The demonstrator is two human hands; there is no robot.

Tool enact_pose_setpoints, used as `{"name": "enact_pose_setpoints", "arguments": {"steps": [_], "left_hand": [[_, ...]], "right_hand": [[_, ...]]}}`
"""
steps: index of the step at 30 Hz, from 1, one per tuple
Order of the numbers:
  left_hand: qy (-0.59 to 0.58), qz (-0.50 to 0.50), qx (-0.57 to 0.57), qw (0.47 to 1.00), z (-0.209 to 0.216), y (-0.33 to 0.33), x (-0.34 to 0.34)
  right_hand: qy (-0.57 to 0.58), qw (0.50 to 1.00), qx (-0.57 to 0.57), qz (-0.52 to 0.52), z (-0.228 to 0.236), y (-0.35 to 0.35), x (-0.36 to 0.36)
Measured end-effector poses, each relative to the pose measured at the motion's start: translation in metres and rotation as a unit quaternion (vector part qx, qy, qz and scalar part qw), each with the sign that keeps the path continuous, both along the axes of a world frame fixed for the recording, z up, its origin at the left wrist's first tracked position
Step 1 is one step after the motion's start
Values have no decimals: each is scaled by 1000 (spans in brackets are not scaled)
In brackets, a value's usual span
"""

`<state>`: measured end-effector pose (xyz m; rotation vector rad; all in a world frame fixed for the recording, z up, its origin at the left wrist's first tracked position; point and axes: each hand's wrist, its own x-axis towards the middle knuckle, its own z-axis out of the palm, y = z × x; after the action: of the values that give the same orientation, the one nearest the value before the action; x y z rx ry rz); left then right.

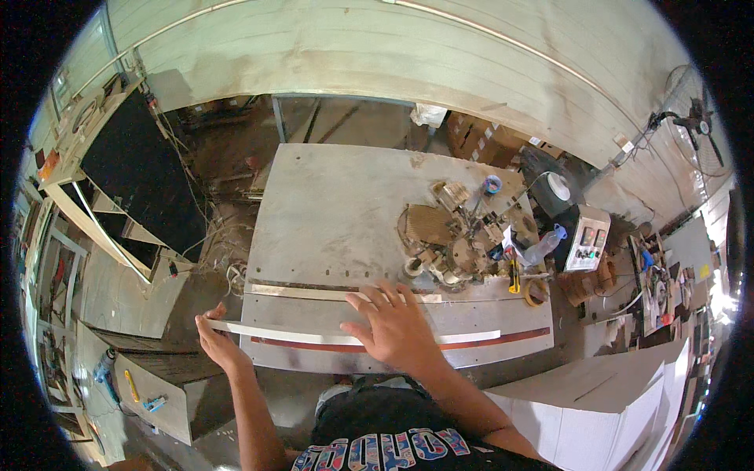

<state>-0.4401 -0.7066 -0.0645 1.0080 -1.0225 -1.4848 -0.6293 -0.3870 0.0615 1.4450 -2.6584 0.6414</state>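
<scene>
Nearest the lens, a dark printed shirt [393, 447] is cut off by the lower rim. At centre, the right hand [395, 323] lies flat and unclenched on a long pale strip [314, 337] crossing the grey worktable [338, 212]. At eight o'clock, the left hand [216, 339] pinches the strip's overhanging end. Small parts at two o'clock blur together; brown cartons [479, 135] sit beyond.

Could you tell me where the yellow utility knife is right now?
The yellow utility knife lies right of centre on the workbench, beside the tape roll.
</scene>
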Motion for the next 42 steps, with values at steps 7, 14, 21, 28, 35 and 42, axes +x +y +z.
{"name": "enact_pose_setpoints", "arguments": {"steps": [7, 14, 21, 28, 35, 42], "left_hand": [[-1, 13, -46, 999, -8, 4, 5], [-3, -32, -34, 999, -12, 6, 15], [11, -57, -3, 998, -10, 0, 17], [-77, -83, -80, 990, -1, 36, 9], [-78, -89, -62, 991, 8, 46, 3], [-37, -91, -65, 993, -1, 45, -2]], "right_hand": [[-13, 997, 62, -48, -5, 57, -3], [-11, 986, 63, -153, -6, 131, -29], [33, 985, 37, -167, -7, 140, -36], [9, 988, 26, -153, -5, 133, -35], [30, 994, 21, -98, -4, 82, -17], [30, 999, -15, 2, -9, 23, 6]]}}
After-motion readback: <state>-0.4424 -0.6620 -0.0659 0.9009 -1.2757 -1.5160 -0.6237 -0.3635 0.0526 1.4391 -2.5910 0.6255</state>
